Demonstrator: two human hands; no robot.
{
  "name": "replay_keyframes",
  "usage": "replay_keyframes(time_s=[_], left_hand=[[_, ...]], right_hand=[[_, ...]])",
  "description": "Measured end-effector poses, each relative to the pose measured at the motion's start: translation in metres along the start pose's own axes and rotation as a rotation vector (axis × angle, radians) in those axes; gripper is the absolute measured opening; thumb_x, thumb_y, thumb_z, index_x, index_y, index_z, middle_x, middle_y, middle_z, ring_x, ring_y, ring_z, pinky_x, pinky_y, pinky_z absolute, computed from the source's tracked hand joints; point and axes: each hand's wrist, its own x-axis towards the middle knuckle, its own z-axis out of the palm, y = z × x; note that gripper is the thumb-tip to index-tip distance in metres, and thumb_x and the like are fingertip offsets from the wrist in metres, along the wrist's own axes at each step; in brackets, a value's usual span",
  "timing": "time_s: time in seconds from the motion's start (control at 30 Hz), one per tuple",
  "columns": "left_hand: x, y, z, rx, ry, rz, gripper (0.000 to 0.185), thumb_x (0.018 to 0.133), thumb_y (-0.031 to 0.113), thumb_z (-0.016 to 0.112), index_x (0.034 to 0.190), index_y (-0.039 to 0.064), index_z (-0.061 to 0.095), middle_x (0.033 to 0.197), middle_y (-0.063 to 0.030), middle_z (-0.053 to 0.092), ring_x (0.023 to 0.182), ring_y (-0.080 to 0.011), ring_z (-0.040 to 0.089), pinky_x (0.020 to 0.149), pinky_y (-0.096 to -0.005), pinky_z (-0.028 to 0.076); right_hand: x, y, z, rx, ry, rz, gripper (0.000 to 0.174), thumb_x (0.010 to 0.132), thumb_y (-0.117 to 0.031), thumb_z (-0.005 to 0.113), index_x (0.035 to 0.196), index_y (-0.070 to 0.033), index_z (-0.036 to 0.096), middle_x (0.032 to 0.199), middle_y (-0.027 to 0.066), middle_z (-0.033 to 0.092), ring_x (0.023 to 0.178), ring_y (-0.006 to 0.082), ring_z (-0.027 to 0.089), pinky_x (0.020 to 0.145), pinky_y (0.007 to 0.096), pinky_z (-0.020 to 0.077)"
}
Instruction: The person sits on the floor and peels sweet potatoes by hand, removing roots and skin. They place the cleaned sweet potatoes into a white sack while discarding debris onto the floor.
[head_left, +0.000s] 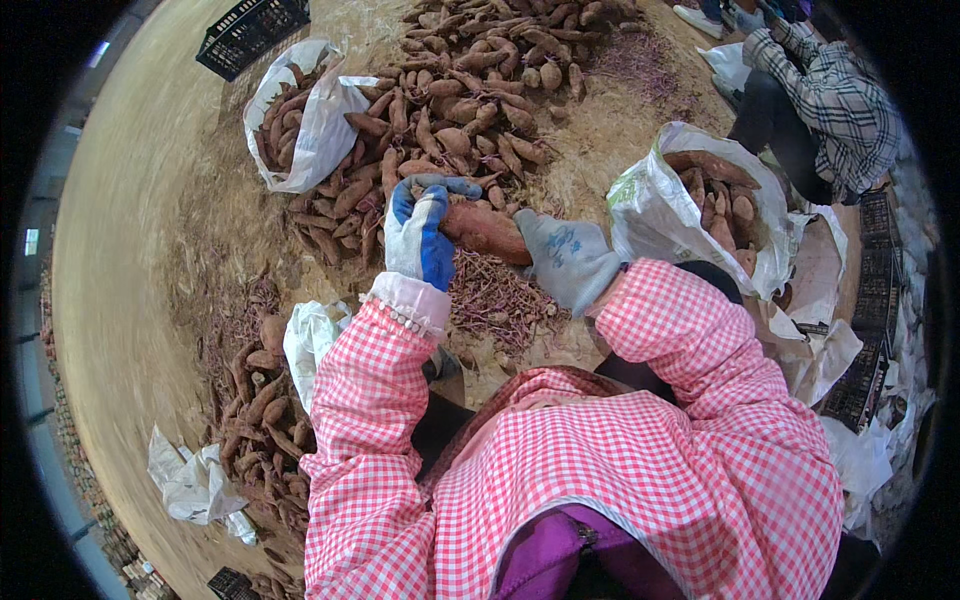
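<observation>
Between my two gloved hands lies a large reddish-brown sweet potato (486, 232). My left hand (425, 225), in a white and blue coated glove, grips its left end. Around the right end are the fingers of my right hand (566, 255), in a greyish glove. Just beyond, a heap of sweet potatoes (450, 112) spreads over the dirt floor, and thin purplish root trimmings (506, 300) lie below the held one. An open white woven sack (637, 199) with sweet potatoes in it stands right of my right hand.
Another white sack (322, 142) of sweet potatoes leans at the heap's left, near a black plastic crate (255, 34). More sweet potatoes (262, 420) and a crumpled sack (195, 480) lie at lower left. A person in a plaid shirt (847, 112) sits at upper right, above stacked black crates (874, 277).
</observation>
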Motion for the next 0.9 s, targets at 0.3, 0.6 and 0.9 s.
replay_keyframes(time_s=[0.3, 0.6, 0.9], left_hand=[[-0.003, 0.015, -0.001, -0.142, -0.219, 0.007, 0.033, 0.095, 0.028, 0.051, 0.116, 0.002, 0.054, 0.116, -0.0194, 0.059, 0.114, -0.0312, 0.054, 0.096, -0.0450, 0.045], [-0.010, 0.021, 0.014, 0.093, -0.181, -0.013, 0.032, 0.087, -0.005, 0.050, 0.119, 0.001, 0.048, 0.108, -0.0162, 0.062, 0.102, -0.0273, 0.061, 0.088, -0.0395, 0.051], [-0.002, 0.015, 0.007, -0.029, -0.024, -0.028, 0.038, 0.094, 0.019, 0.055, 0.127, 0.004, 0.045, 0.120, -0.0157, 0.057, 0.107, -0.0275, 0.059, 0.089, -0.0415, 0.051]], right_hand=[[0.014, 0.015, -0.017, 1.327, -0.652, 0.197, 0.056, 0.079, -0.040, 0.072, 0.117, -0.005, 0.051, 0.085, 0.0092, 0.062, 0.059, 0.0161, 0.059, 0.046, 0.0303, 0.0461], [0.007, 0.004, -0.025, 1.411, -0.472, 0.270, 0.047, 0.075, -0.031, 0.077, 0.106, -0.002, 0.058, 0.082, 0.0035, 0.061, 0.061, 0.0087, 0.054, 0.051, 0.0237, 0.0426], [0.016, -0.004, 0.001, 0.976, 0.007, 0.253, 0.066, 0.072, -0.030, 0.079, 0.125, -0.002, 0.051, 0.098, 0.0074, 0.065, 0.078, 0.0141, 0.061, 0.067, 0.0270, 0.0500]])
